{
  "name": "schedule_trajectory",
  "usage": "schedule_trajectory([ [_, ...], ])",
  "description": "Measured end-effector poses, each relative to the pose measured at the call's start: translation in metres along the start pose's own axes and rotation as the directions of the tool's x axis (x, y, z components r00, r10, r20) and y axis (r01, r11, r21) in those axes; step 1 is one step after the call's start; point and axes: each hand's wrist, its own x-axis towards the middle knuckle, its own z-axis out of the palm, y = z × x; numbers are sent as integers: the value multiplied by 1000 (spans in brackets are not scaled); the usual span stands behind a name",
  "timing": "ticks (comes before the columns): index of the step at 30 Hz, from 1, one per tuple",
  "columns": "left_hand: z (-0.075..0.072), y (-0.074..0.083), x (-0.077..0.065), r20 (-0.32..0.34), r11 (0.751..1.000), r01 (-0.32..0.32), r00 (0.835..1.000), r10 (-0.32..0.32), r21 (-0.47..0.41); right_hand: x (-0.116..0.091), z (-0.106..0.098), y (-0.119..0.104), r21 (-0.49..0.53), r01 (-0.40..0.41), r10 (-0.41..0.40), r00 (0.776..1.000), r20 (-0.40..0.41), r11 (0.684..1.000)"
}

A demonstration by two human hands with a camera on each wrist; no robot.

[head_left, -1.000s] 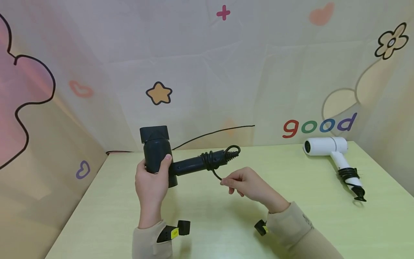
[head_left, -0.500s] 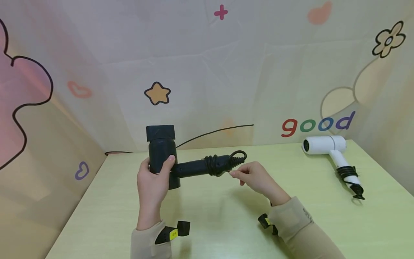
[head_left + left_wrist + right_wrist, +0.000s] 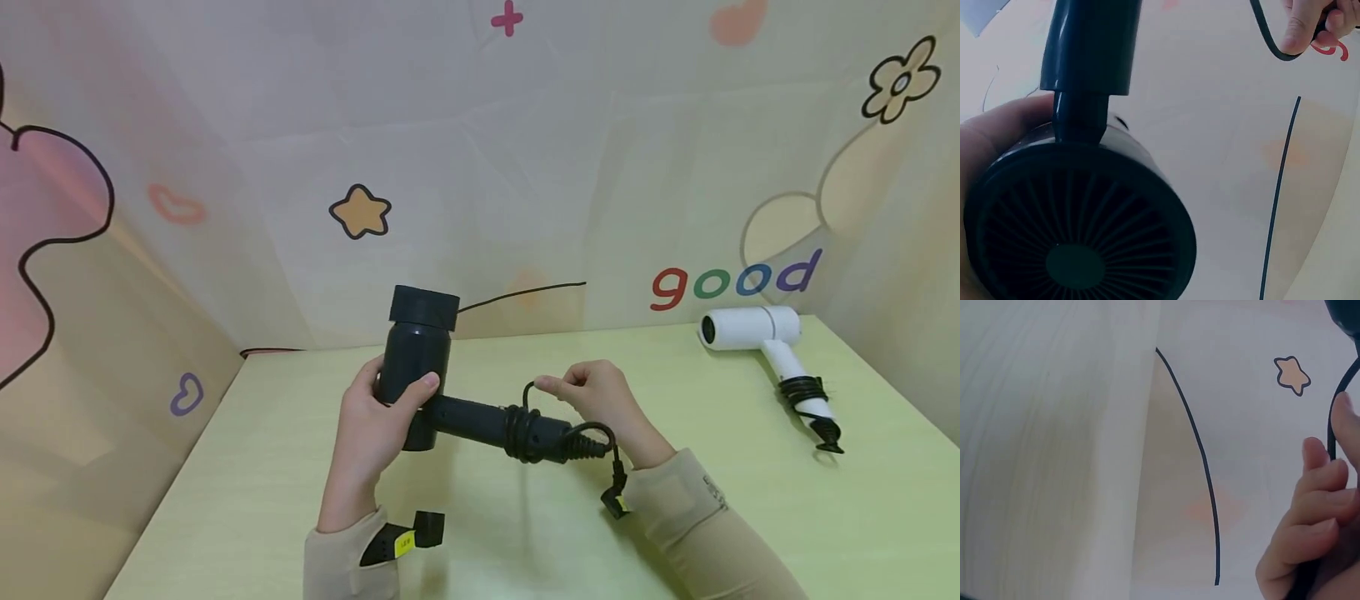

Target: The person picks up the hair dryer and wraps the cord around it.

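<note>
A black hair dryer (image 3: 416, 354) is held above the table in my left hand (image 3: 375, 425), which grips its barrel with the thumb across the front. Its handle slants right and slightly down, and black cord (image 3: 522, 433) is wound around it near the end. My right hand (image 3: 600, 400) pinches a stretch of that cord between thumb and fingers, just above the handle. The left wrist view shows the ribbed round grille (image 3: 1079, 250) at the barrel's end. In the right wrist view the cord (image 3: 1333, 419) runs between the thumb and curled fingers.
A white hair dryer (image 3: 750, 327) lies on the table (image 3: 247, 500) at the back right, a black cord wrapped around its handle. A printed cloth backdrop (image 3: 465, 192) stands behind the table and along its sides.
The black hair dryer has moved right and its handle has tipped downward. My right hand has carried the pinched cord from below the handle to above it. The white hair dryer stays put.
</note>
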Motion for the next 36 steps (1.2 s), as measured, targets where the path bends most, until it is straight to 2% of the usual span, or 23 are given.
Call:
schedule_trajectory([
  [8, 7, -1, -1, 125, 999, -12, 992, 7, 40, -3, -2, -6, -31, 44, -46, 997, -68, 999],
  [13, 12, -4, -1, 147, 991, -21, 989, 1, 129, -7, -8, -14, -19, 70, -72, 989, -127, 997],
  [22, 19, -10, 1, 134, 958, -44, 991, 6, 283, -18, -22, -26, 23, 143, -135, 969, -208, 989],
  [25, 21, -10, 1, 118, 931, -69, 993, 28, 359, -22, -23, -32, 10, 173, -167, 963, -212, 985],
  [29, 24, -9, 1, 73, 879, -103, 994, 77, 466, -31, -24, -42, -8, 232, -229, 952, -201, 973],
  [32, 25, -8, 1, 34, 858, -109, 994, 106, 501, -40, -25, -50, -28, 294, -294, 937, -190, 955],
  [36, 26, -6, 0, -25, 856, -97, 992, 127, 507, -53, -26, -59, -58, 401, -405, 897, -176, 914],
])
